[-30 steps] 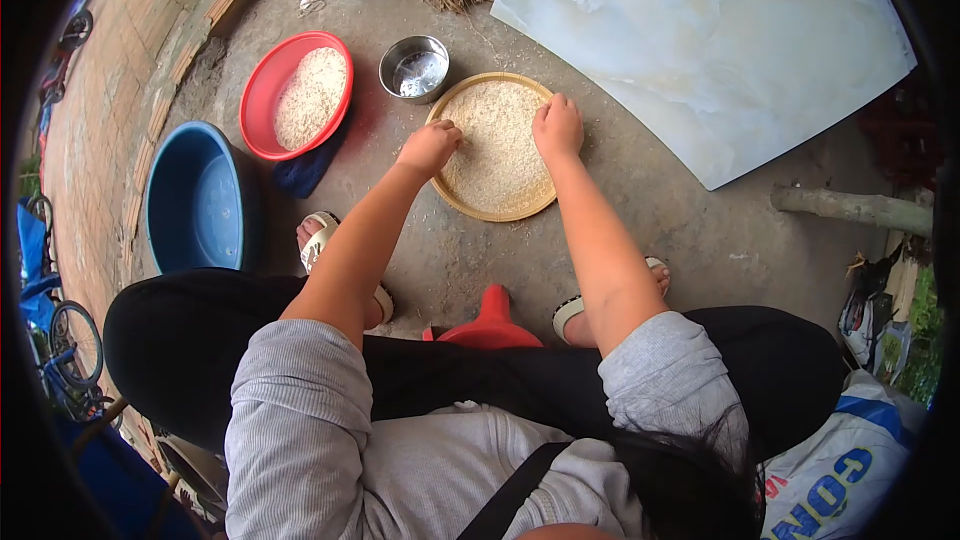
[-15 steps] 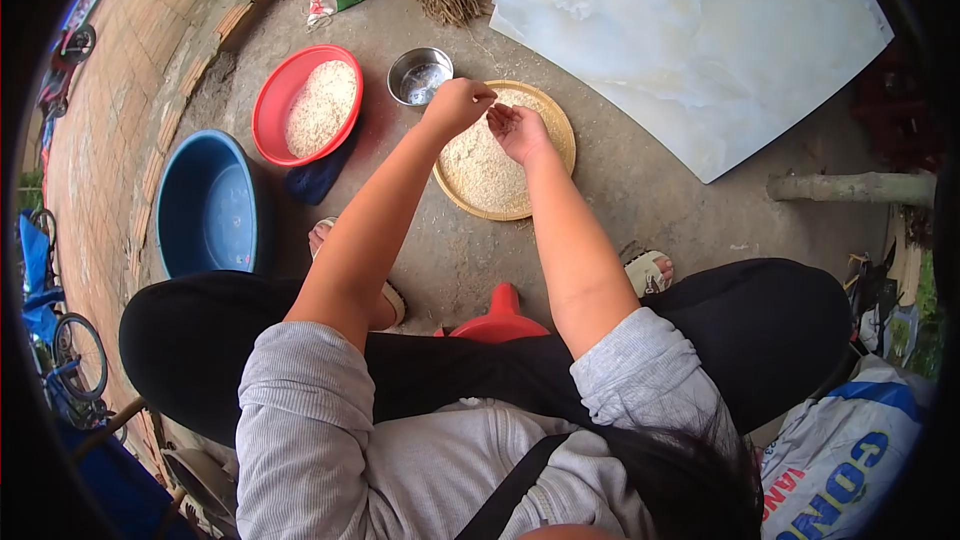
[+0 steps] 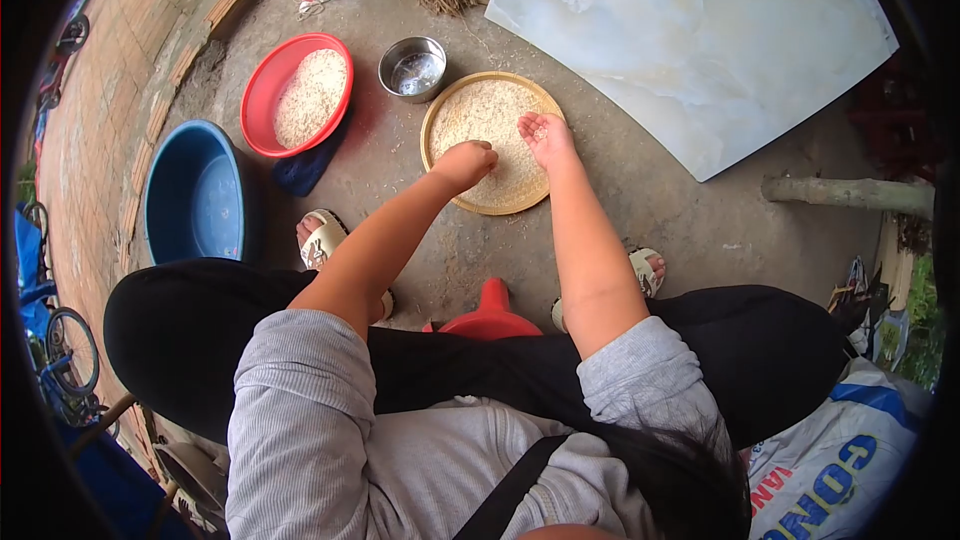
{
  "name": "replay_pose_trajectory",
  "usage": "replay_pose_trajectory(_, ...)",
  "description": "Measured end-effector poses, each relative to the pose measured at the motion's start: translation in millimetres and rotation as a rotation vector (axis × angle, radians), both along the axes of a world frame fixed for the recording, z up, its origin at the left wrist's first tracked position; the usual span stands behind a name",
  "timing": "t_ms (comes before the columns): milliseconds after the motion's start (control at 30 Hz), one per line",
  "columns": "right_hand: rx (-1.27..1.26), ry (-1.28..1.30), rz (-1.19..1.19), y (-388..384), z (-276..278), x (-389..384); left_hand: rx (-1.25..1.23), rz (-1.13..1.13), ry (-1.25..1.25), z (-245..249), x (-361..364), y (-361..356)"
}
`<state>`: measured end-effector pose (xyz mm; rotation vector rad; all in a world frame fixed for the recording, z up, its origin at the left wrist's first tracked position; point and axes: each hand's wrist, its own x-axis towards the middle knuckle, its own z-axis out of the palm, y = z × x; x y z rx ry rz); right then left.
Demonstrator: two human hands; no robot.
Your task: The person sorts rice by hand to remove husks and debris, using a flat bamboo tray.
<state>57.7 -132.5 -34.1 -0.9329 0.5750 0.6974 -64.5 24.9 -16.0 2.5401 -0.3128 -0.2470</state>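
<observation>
Outdoors, yard-like: concrete floor (image 3: 700, 230), brick paving (image 3: 105, 130), parked bicycle (image 3: 72, 348).

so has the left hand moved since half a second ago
Yes, the left hand has moved down the picture, farther from the metal bowl on the ground.

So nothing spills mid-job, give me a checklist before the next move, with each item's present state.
1. Woven tray level on the ground: ok, it appears flat.
2. Right hand clear of grain: not ok, some lies on its upturned palm.
3. Left hand empty: cannot tell, its fingers are curled.
4. Metal bowl upright beside the tray: ok.
5. Red basin upright: ok.
</observation>
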Motion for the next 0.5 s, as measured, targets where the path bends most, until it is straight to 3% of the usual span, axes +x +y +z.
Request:
replay_pose_trajectory(100,-0.026,-0.040,0.056,1,0,4,-0.157,0.080,-0.082,11,11,0)
replay_pose_trajectory(233,0.004,0.000,0.179,7,2,3,-0.476,0.344,-0.013,45,38,-4)
replay_pose_trajectory(333,0.160,0.035,0.238,10,7,0,-0.384,0.183,-0.199,63,51,-6)
replay_pose_trajectory(400,0.142,0.032,0.120,10,11,-1,-0.337,0.274,-0.154,62,51,-2)
replay_pose_trajectory(467,0.109,0.026,0.095,6,15,2,-0.230,0.513,-0.227,50,49,7)
replay_pose_trajectory(500,0.077,0.021,0.071,3,14,4,-0.267,0.476,-0.127,48,45,10)
